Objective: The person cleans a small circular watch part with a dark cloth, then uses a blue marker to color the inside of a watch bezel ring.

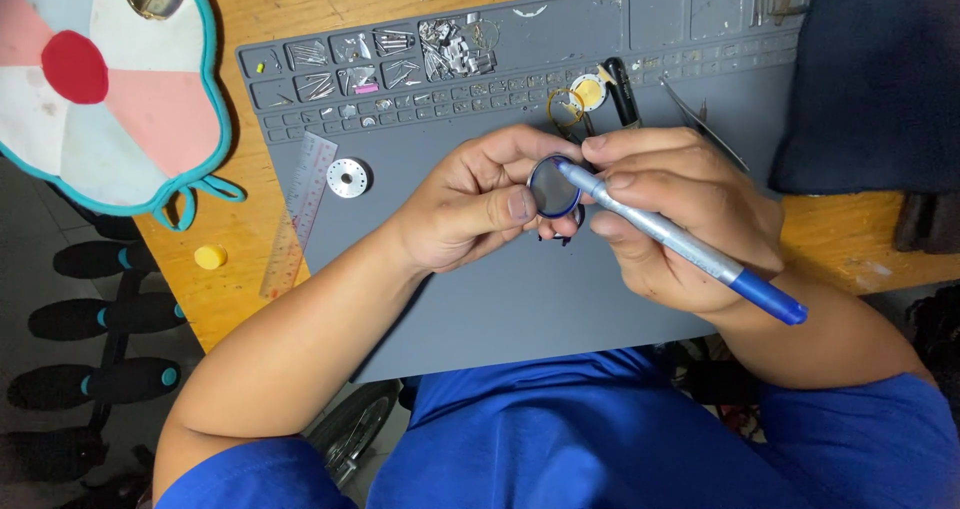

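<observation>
Left hand pinches round dark-blue disc over grey mat, frame centre. Right hand grips silver-blue pen tool, tip touching disc's 1 o'clock rim. Work apparently mid-step; small parts sit in mat trays at 12 o'clock.

The round dark-blue glass disc looks glossy and smooth, catching a pale sheen. The silver metal pen-shaped tool has a brushed, dull shine and a blue plastic end. Beneath them lies a grey rubbery work mat, matt and even, its moulded trays holding bright metal parts. The worn wooden counter shows scuffed grain. A small round silver metal wheel gleams, and the clear plastic ruler looks slick.
</observation>
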